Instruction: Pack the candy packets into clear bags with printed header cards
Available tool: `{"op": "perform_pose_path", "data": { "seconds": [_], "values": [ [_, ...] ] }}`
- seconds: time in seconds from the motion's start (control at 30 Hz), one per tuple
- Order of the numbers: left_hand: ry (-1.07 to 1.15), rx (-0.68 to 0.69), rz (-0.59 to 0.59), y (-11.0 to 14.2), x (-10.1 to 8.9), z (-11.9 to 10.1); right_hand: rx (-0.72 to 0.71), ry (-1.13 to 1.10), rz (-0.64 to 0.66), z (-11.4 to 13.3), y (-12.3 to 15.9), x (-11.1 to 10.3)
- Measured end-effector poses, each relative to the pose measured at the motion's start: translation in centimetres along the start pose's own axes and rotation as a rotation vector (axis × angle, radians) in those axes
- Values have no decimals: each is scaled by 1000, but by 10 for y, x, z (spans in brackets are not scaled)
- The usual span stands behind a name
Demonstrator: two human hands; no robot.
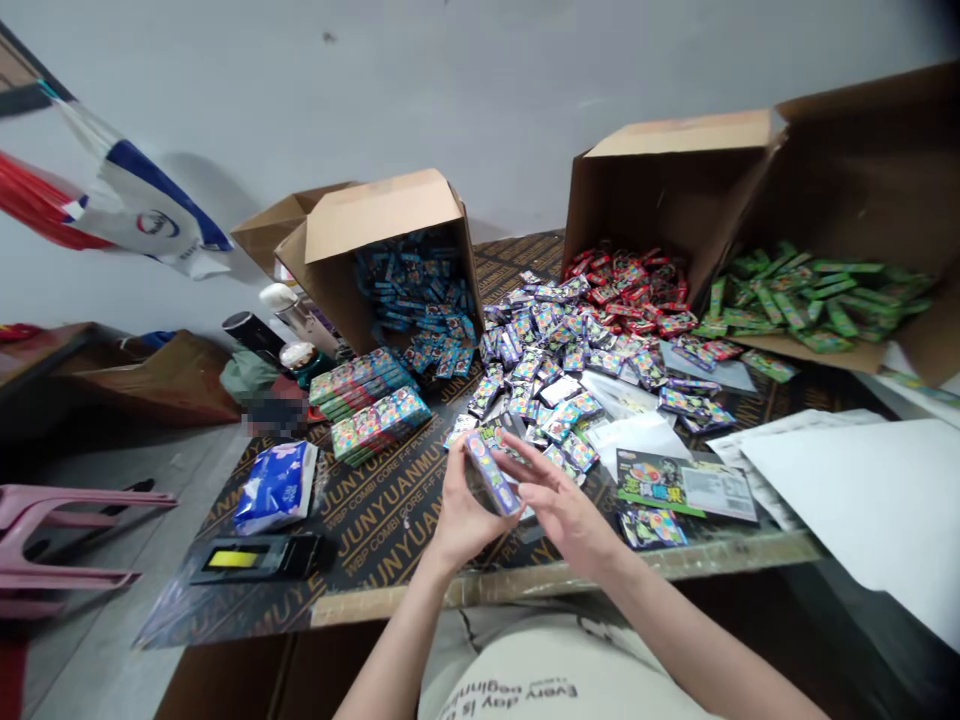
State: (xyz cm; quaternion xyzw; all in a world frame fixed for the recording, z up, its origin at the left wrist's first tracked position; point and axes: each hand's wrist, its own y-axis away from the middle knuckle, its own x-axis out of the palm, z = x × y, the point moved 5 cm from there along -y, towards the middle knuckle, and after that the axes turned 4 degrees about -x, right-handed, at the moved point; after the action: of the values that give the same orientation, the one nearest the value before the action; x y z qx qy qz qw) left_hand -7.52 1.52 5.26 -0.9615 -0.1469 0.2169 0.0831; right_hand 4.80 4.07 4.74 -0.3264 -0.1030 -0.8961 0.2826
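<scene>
My left hand (463, 515) is closed around a small purple printed box (491, 475), thumb on one side and fingers on the other. Beside it my right hand (559, 500) is open, its fingers stretched apart toward the box's right side; whether they touch it I cannot tell. Just beyond both hands a loose heap of purple packets (525, 340) spreads over the dark printed board. To the right of my right hand, a flat printed card (686, 485) lies with a colourful packet (652, 528) near the board's front edge.
Cardboard boxes on their sides hold blue packets (416, 290), red packets (630, 285) and green packets (817, 295). Stacked bundles (379, 420), a blue tissue pack (276, 487) and a tape dispenser (255, 558) sit left. White sheets (847, 500) lie right. A pink stool (60, 550) stands on the floor.
</scene>
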Motion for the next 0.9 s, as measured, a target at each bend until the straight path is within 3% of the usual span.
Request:
{"op": "perform_pose_path", "data": {
  "seconds": [0.2, 0.3, 0.37, 0.5, 0.57, 0.63, 0.7, 0.73, 0.83, 0.9],
  "values": [
    [-131, 36, -10, 1, 0, -1, 89, -49, -10, -16, 2, 3],
    [-33, -42, 29, -1, -6, 3, 39, 80, -39, -13, 3, -3],
    [217, -169, 184, 1, -4, 10, -54, 245, -70, -2, 2, -6],
    [857, -564, 611, 20, 10, 21, -326, 670, -168, 32, -2, -15],
    [1010, -709, 765, 29, 16, 24, -283, 739, -97, 35, -7, -20],
    [1031, -807, 883, 35, 21, 27, -105, 663, 34, 22, -12, -28],
    [894, -824, 860, 33, 22, 36, 12, 574, 66, 9, -13, -38],
    [768, -782, 783, 29, 21, 41, 17, 563, 21, 4, -12, -44],
    [289, -495, 465, 16, 13, 48, -78, 617, -239, -4, -8, -61],
    [-7, -302, 318, 18, 16, 43, -102, 621, -343, -10, -3, -63]
  ]
}}
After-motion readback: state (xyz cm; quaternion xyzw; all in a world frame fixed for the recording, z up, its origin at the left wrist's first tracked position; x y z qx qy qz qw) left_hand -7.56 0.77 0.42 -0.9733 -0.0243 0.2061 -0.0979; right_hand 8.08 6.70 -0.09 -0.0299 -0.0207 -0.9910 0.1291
